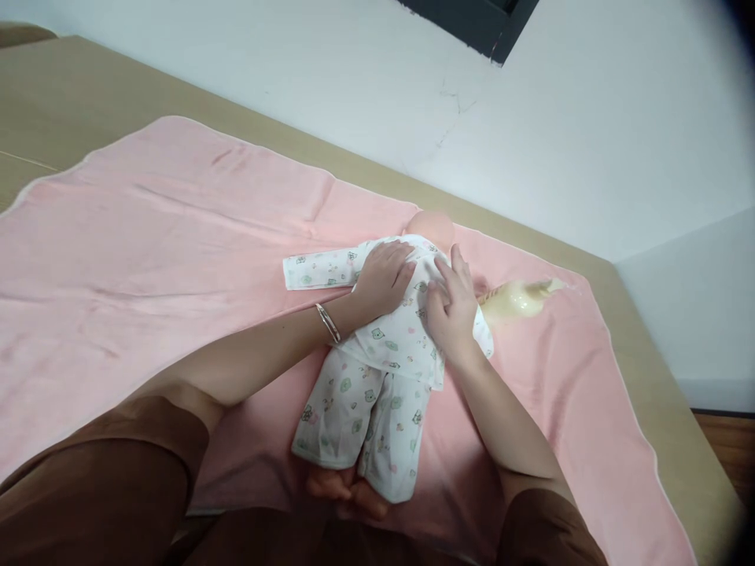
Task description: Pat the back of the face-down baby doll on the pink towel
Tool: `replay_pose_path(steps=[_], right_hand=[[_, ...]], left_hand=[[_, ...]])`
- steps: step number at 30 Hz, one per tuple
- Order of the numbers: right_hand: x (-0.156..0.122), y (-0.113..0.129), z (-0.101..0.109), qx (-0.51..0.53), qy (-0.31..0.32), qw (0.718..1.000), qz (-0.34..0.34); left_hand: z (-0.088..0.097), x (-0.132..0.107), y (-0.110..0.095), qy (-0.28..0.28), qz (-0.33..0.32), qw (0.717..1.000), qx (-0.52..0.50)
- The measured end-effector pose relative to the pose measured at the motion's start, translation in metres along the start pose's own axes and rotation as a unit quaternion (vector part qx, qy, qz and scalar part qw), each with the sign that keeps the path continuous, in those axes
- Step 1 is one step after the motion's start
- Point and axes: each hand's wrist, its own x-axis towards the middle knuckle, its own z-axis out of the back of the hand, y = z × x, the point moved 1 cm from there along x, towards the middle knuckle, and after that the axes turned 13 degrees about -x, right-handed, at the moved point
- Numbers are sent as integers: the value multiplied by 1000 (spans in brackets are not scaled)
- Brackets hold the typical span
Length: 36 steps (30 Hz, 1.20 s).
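Observation:
A baby doll lies on a pink blanket [177, 204], its head [432, 228] away from me and its bare feet [348, 491] towards me. It wears a white printed top [383, 342] and matching trousers [339, 401]. My left hand [386, 275] rests flat on the chest of the top, fingers together and stretched out. On the other side, my right hand [454, 310] touches the top near the shoulder with its fingers apart. One sleeve [322, 270] stretches out flat to the left. The other sleeve [484, 334] is partly hidden behind my right hand.
A glossy pale yellow object [519, 299] lies on the blanket right of the doll; its kind is unclear. The blanket covers much of a wooden table [666, 393]. A white wall [354, 94] with a dark frame [477, 23] stands behind the table.

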Motion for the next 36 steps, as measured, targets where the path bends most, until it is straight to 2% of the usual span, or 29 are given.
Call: replay_pose_path(steps=[4,10,15,18,22,28,36], right_hand=[[0,2,-6,-3,67,998,10],[-2,4,1,10,-5,1000,16],[-1,7,-8,-15,100,993,67],[3,7,-4,-23,120,989,80],[7,9,19,-22,98,991,90],[9,13,71,-27,7,997,77],[5,-1,141,3,-80,996,28]], left_hand=[[0,1,-1,1,-2,1000,5],[1,1,-2,8,5,1000,-1],[0,2,0,12,7,1000,5],[0,2,1,14,0,1000,6],[-1,2,3,6,-5,1000,4],[0,1,2,4,4,1000,7],[2,2,-5,56,18,995,77]])
